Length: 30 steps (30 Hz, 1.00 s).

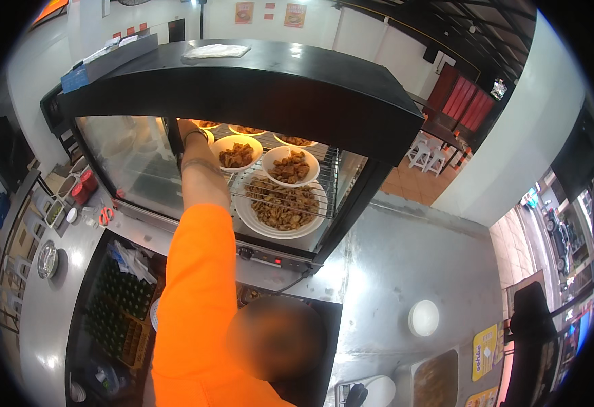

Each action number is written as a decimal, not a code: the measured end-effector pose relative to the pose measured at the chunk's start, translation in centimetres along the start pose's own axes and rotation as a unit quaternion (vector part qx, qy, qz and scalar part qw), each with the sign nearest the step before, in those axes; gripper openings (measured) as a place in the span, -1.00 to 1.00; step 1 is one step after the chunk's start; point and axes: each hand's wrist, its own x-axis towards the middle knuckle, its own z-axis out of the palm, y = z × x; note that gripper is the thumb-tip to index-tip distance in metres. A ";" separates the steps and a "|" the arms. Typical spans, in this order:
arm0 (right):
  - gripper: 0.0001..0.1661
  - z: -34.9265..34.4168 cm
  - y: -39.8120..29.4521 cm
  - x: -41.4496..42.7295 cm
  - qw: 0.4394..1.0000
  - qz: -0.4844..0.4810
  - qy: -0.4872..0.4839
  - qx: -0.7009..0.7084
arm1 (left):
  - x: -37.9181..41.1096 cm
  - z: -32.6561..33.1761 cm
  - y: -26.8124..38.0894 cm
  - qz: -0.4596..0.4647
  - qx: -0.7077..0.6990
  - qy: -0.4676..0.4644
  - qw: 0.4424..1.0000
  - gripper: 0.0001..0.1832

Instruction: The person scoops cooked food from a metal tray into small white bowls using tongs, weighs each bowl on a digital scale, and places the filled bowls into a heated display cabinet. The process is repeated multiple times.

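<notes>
My left arm, in an orange sleeve, stretches into a lit glass food warmer [297,104] with a black frame. The black frame and a bowl's edge partly hide my left hand [188,127], so its fingers and any hold cannot be made out. Beside its wrist, on a wire rack [335,178], stand white bowls of browned meat pieces, among them a left bowl [224,146] and a right bowl [269,170]. More such bowls are behind. Below the rack lies a large white plate [243,216] heaped with chopped meat. My right hand is out of view.
Orange-handled scissors [106,216] and a metal bowl [47,259] are on the left counter. Green bottles [116,290] fill crates underneath. On the right steel counter [378,285] are a white round container [424,318], a scale [347,394] and a metal pan [453,364]. A blurred patch covers the lower middle.
</notes>
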 end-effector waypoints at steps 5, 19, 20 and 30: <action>-0.09 -0.8 0.4 2.0 0.999 -0.025 -0.009 -0.023 | -0.3 -0.1 0.1 0.000 -0.005 -0.005 1.000 -0.64; -0.28 -1.1 -1.4 1.9 0.992 -0.015 -0.031 -0.119 | -1.4 0.0 0.4 0.008 0.009 0.001 1.000 -0.66; -0.27 -1.2 -0.9 2.1 0.993 -0.022 -0.033 -0.114 | -1.6 0.0 0.5 0.009 0.008 0.003 1.000 -0.66; -0.10 -1.0 3.1 5.0 0.998 -0.055 -0.018 -0.003 | -2.7 0.7 0.5 0.011 0.008 0.003 1.000 -0.67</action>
